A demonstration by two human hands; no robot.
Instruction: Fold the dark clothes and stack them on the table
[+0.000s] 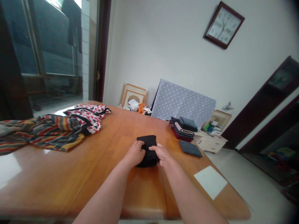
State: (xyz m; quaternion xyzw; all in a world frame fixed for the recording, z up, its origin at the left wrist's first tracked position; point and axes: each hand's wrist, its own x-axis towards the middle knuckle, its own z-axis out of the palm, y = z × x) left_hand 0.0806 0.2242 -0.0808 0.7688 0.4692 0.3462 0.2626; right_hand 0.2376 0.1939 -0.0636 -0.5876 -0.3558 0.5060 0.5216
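A folded black cloth point(146, 142) lies on the wooden table point(142, 196), near the middle of its near half. My left hand point(135, 153) grips the cloth's left side, fingers curled over the top. From the right, my right hand point(161, 154) lies across the cloth's right side and holds it down. Between them the hands hide the cloth's middle. A folded grey-blue cloth point(190, 148) lies to the right, apart from both hands.
At the far right of the table is a stack of folded clothes point(183, 128). A striped garment point(46, 133) and a red-and-white patterned garment point(87, 119) lie at the left. A white sheet point(210, 182) lies near the right edge.
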